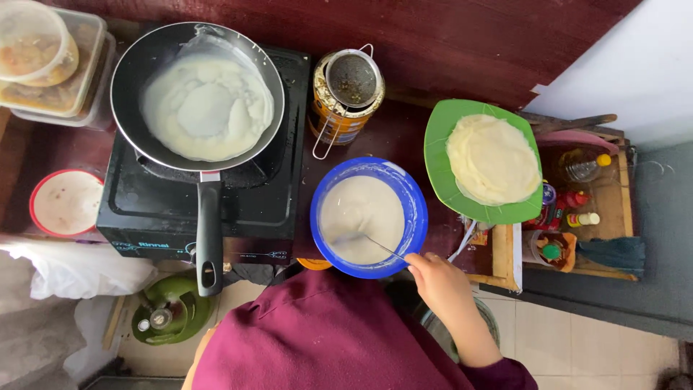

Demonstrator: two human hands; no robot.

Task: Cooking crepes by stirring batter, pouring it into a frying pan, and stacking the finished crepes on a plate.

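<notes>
While stirring, right hand (440, 282) closed around thin metal spoon (375, 242), its tip sunk in pale runny batter inside round blue plastic bowl (413, 209) on dark worktop (393, 137). Likely light, stiff, slippery when wet; best held at handle's dry end. Left hand out of view. Beside it: black frying pan (137, 65) with soft thin pancake (207, 108), green plate (437, 144) stacked with more.

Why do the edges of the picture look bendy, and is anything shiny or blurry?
In the head view, the wide lens curves things near the edges, like the plastic tubs at top left. Soft daylight gives weak shadows. The frying pan rim and blue bowl rim show small glints. The right hand holding the spoon looks fairly sharp; the left hand is out of view.
</notes>
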